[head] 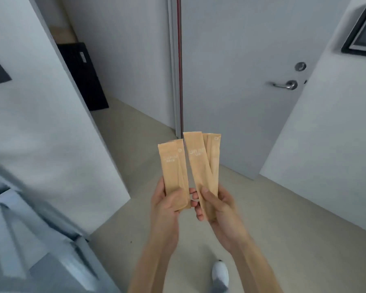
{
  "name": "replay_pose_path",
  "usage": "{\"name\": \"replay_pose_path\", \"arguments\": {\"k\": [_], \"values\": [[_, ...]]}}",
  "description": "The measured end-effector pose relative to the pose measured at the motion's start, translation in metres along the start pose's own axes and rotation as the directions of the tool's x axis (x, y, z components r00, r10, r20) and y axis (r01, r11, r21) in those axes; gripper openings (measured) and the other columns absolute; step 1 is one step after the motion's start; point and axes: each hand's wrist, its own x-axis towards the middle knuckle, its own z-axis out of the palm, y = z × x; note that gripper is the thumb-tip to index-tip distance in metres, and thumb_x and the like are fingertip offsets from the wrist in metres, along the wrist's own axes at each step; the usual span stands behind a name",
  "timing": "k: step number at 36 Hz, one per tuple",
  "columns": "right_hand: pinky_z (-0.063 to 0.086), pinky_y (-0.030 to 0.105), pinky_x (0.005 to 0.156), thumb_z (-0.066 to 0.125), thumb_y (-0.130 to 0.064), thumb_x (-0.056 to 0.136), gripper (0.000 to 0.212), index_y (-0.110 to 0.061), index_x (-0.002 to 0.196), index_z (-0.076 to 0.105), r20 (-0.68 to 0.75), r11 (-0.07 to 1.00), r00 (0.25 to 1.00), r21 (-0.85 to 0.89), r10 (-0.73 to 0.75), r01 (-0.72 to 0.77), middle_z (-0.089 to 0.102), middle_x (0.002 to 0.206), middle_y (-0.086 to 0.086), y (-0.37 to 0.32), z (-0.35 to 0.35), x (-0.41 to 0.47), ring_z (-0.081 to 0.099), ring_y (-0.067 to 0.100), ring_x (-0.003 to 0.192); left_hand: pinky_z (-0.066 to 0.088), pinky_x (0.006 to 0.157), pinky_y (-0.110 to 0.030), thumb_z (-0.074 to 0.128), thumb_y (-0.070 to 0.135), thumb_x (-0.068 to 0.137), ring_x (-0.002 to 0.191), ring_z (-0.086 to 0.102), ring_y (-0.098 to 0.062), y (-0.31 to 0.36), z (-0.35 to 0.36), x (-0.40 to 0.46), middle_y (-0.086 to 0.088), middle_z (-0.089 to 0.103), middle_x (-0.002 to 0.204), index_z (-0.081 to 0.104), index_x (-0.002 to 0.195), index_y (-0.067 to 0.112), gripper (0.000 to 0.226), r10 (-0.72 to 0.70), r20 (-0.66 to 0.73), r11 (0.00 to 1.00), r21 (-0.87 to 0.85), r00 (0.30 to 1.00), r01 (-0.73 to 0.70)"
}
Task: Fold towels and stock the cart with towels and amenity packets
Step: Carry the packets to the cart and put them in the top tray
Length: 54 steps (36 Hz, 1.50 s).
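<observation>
Long tan amenity packets with pale print stand upright in front of me, split between both hands. My left hand (167, 203) grips the lower end of the left packets (173, 166), thumb across the front. My right hand (217, 205) pinches the bottom of the right packets (202, 161), which fan out a little at the top. The two bunches are a narrow gap apart. No towels are in view.
A grey cart-like frame (30, 250) shows blurred at the lower left. A white wall corner (106, 166) juts in on the left. A grey door with a metal handle (285, 84) lies ahead. A dark panel (82, 77) leans at the far left. My shoe (220, 273) is on the beige floor.
</observation>
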Motion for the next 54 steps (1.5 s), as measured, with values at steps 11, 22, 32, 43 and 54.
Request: {"name": "replay_pose_path", "arguments": {"k": [11,22,32,43,54], "values": [[0.049,0.03,0.047,0.054,-0.02,0.1,0.023,-0.002,0.112,0.059,0.086,0.998,0.995,0.036,0.055,-0.058,0.07,0.091,0.017,-0.093,-0.026,0.232,0.061,0.024,0.053,0.059,0.069,-0.036,0.046,-0.008,0.096,0.094,0.072,-0.028,0.019,0.054,0.199,-0.005,0.072,0.107,0.06,0.127,0.012,0.039,0.156,-0.272,0.987,0.022,0.95,-0.156],[0.036,0.022,0.035,0.057,-0.028,0.092,0.026,-0.003,0.1,0.06,0.223,0.979,0.964,0.111,0.145,-0.173,0.063,0.078,0.017,-0.099,-0.002,0.394,0.049,0.02,0.042,0.06,0.067,-0.032,0.051,-0.007,0.094,0.091,0.072,-0.031,0.037,0.033,0.345,-0.008,0.073,0.108,0.062,0.124,0.012,0.037,0.184,-0.463,0.967,-0.073,0.867,-0.245],[0.037,0.024,0.038,0.054,-0.029,0.094,0.031,0.0,0.1,0.06,0.215,0.978,0.954,-0.032,0.21,-0.208,0.061,0.076,0.02,-0.083,0.051,0.595,0.046,0.022,0.04,0.06,0.075,-0.035,0.052,-0.003,0.096,0.098,0.071,-0.03,0.058,-0.026,0.553,-0.003,0.072,0.11,0.063,0.123,0.018,0.036,0.176,-0.45,0.961,-0.115,0.876,-0.252],[0.04,0.029,0.04,0.057,-0.027,0.093,0.033,0.002,0.109,0.061,0.22,0.986,0.963,0.009,0.158,-0.164,0.062,0.079,0.024,-0.111,0.131,0.798,0.051,0.027,0.044,0.058,0.074,-0.027,0.06,-0.002,0.092,0.102,0.071,-0.026,0.135,-0.068,0.758,-0.002,0.07,0.12,0.057,0.135,0.021,0.049,0.21,-0.4,0.962,-0.079,0.892,-0.262],[0.043,0.03,0.04,0.053,-0.023,0.095,0.03,0.002,0.111,0.058,0.347,0.978,0.915,-0.037,0.205,-0.206,0.064,0.079,0.02,-0.091,0.196,0.998,0.055,0.027,0.047,0.059,0.069,-0.029,0.062,-0.006,0.089,0.095,0.073,-0.026,0.164,-0.138,0.92,-0.005,0.074,0.111,0.062,0.127,0.023,0.048,0.213,-0.533,0.966,-0.01,0.819,-0.258]]}}
